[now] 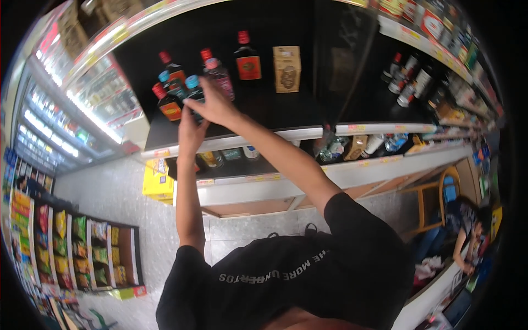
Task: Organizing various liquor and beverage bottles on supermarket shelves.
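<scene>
On a black store shelf [269, 113], we see a blue-capped bottle [193, 91], its cap bright and its body dark with a bluish cast, well to the left of a brown carton [287, 69]. The hands hide its lower part from us. The right hand [220, 108] comes in from the carton's lower left, forearm slanting up from below the carton, thumb and fingers parted around the bottle's near side; we cannot tell whether they grip it. The left hand [191, 129], farther left of the carton and lower, points its fingers upward near the right thumb, its forearm almost vertical; its hold, too, we cannot tell. Just left of the carton we find a red-capped bottle [248, 62] with an orange label; a pink-labelled bottle [221, 80] sits between the carton and the blue-capped one.
</scene>
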Action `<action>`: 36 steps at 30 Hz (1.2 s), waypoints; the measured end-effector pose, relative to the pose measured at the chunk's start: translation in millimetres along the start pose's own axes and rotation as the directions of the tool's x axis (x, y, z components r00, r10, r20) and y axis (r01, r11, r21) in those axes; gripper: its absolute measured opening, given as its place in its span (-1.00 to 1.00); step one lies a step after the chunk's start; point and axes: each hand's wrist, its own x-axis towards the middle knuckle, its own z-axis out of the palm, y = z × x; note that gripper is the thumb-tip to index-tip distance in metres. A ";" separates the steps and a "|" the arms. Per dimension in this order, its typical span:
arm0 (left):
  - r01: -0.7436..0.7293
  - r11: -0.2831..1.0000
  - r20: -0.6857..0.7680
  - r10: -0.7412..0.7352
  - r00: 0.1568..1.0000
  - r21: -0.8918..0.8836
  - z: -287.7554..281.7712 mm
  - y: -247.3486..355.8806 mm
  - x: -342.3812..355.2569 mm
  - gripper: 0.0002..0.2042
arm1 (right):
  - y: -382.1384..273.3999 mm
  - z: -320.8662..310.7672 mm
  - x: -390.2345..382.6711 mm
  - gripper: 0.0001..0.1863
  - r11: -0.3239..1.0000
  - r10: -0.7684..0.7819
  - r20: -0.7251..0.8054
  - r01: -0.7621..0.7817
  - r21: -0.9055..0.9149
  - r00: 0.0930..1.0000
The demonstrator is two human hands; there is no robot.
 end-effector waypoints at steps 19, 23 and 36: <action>-0.004 0.999 -0.261 -0.006 0.965 -0.037 44.0 152.5 -69.5 -0.65 | -63.6 -121.9 -69.8 -0.64 0.930 -0.198 0.028 0.179 0.321 0.980; 0.063 0.997 -0.260 -0.070 0.963 -0.034 88.2 210.5 -121.4 -0.64 | -86.2 -206.2 -117.9 -0.60 0.910 -0.264 0.152 0.194 0.367 0.952; -0.056 0.983 0.092 0.073 0.993 -0.174 323.3 338.1 -95.5 -0.52 | -29.7 -457.0 -203.1 -0.72 1.000 0.018 -0.136 -0.015 0.024 0.990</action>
